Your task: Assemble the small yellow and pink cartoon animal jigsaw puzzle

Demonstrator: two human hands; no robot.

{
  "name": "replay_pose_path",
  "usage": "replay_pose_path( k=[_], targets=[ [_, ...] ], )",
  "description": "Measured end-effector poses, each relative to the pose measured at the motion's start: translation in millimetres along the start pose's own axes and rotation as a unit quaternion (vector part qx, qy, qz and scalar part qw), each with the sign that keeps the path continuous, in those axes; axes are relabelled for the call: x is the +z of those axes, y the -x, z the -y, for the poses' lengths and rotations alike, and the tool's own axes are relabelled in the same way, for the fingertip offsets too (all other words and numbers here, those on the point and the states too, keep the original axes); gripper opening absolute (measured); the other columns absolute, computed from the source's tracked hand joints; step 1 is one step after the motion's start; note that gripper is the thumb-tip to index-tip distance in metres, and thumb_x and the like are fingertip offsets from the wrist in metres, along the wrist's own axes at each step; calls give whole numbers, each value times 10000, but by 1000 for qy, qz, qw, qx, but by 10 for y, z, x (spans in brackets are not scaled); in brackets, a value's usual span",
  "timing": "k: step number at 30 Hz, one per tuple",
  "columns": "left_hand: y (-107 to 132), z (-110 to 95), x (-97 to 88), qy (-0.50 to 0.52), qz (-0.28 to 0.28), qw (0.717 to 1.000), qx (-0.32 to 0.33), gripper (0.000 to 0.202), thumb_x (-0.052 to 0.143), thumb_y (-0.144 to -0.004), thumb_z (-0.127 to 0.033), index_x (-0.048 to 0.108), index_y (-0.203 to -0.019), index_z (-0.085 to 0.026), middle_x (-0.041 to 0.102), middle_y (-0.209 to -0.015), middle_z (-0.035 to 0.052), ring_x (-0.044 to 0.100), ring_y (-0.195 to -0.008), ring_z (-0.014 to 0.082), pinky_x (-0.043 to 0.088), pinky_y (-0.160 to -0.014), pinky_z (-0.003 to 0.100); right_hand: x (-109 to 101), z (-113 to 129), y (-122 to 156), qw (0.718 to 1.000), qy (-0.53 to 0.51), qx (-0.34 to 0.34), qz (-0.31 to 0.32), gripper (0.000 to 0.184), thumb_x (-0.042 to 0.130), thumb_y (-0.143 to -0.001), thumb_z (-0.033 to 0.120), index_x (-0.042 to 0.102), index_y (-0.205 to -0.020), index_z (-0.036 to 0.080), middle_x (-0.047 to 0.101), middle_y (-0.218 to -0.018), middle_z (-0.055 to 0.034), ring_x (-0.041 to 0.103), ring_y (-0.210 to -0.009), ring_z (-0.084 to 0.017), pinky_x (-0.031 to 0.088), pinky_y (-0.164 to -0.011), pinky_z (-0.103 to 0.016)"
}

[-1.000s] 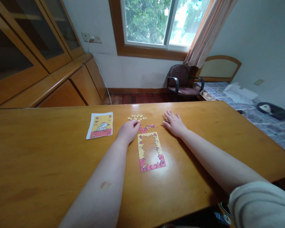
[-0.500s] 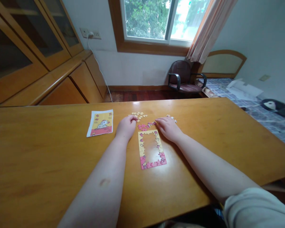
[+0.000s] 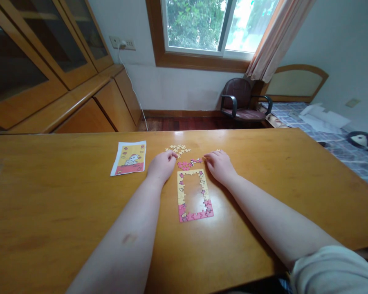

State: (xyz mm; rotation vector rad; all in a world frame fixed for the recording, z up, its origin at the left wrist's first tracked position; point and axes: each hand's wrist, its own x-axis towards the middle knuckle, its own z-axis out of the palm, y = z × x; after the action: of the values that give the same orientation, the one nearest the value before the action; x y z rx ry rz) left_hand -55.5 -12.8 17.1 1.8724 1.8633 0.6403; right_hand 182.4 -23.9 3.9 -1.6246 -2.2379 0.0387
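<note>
A jigsaw border [image 3: 180,199], yellow above and pink below, lies on the table with its middle unfilled. Beyond it are loose pink puzzle pieces [image 3: 184,165], and farther back a group of loose yellow pieces [image 3: 180,149]. My left hand [image 3: 161,166] rests beside the yellow pieces, its fingers curled and pressed together; whatever may be between them is hidden. To the right of the pink pieces, my right hand [image 3: 221,166] lies low over the table, fingers stretched forward and thumb apart. It covers most of a few pale pieces behind it.
A printed picture sheet [image 3: 129,159] with a white animal lies left of my left hand. The wooden table [image 3: 64,196] spreads to both sides. Past its far edge stand a wooden cabinet [image 3: 88,110], an armchair [image 3: 241,100] and a bed [image 3: 331,139].
My right hand has shifted slightly right, away from the pink pieces, and now hides most of the pale pieces. My left hand stays about where it was. The view has turned slightly.
</note>
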Motion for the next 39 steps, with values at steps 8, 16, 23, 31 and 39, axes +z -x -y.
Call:
replay_pose_path(
  k=[8, 16, 23, 31, 39],
  targets=[
    [-18, -23, 35, 27, 9, 1000, 11, 289, 452, -818, -279, 721, -920, -254, 717, -855, 19, 628, -810, 219, 431, -685, 298, -18, 36, 16, 998, -41, -38, 20, 285, 439, -940, 243, 696, -1066, 236, 710, -1080, -57, 574, -1004, -230, 311, -1027, -433],
    [-23, -28, 37, 57, -10, 998, -13, 297, 455, -797, -288, 724, -908, -227, 643, -661, 4, 574, -652, 188, 392, -607, 280, 22, 42, 13, 997, -51, -50, 35, 319, 439, -935, 225, 653, -1169, 261, 665, -1220, -19, 549, -1108, -230, 270, -1079, -487],
    [-39, -15, 55, 65, -11, 998, -10, 286, 461, -798, -291, 721, -903, -234, 692, -768, 15, 604, -737, 199, 419, -664, 290, -24, 100, 33, 991, -63, -91, 76, 383, 409, -945, 222, 571, -1285, 293, 583, -1338, 6, 472, -1240, -230, 212, -1122, -522],
    [-34, -21, 48, 68, -11, 998, -11, 283, 459, -803, -286, 721, -900, -241, 711, -841, 21, 620, -804, 210, 436, -705, 292, -63, 137, 37, 992, -33, -93, 79, 366, 449, -945, 404, 600, -1261, 298, 537, -1377, -34, 398, -1287, -284, 149, -1122, -579],
    [-50, 2, 71, 61, -11, 998, -8, 287, 462, -808, -291, 724, -910, -237, 707, -805, 20, 619, -778, 207, 437, -691, 289, -53, 114, 33, 992, -50, -95, 61, 291, 467, -938, 426, 722, -1034, 323, 645, -1181, -28, 478, -1134, -254, 105, -1112, -596]
  ],
)
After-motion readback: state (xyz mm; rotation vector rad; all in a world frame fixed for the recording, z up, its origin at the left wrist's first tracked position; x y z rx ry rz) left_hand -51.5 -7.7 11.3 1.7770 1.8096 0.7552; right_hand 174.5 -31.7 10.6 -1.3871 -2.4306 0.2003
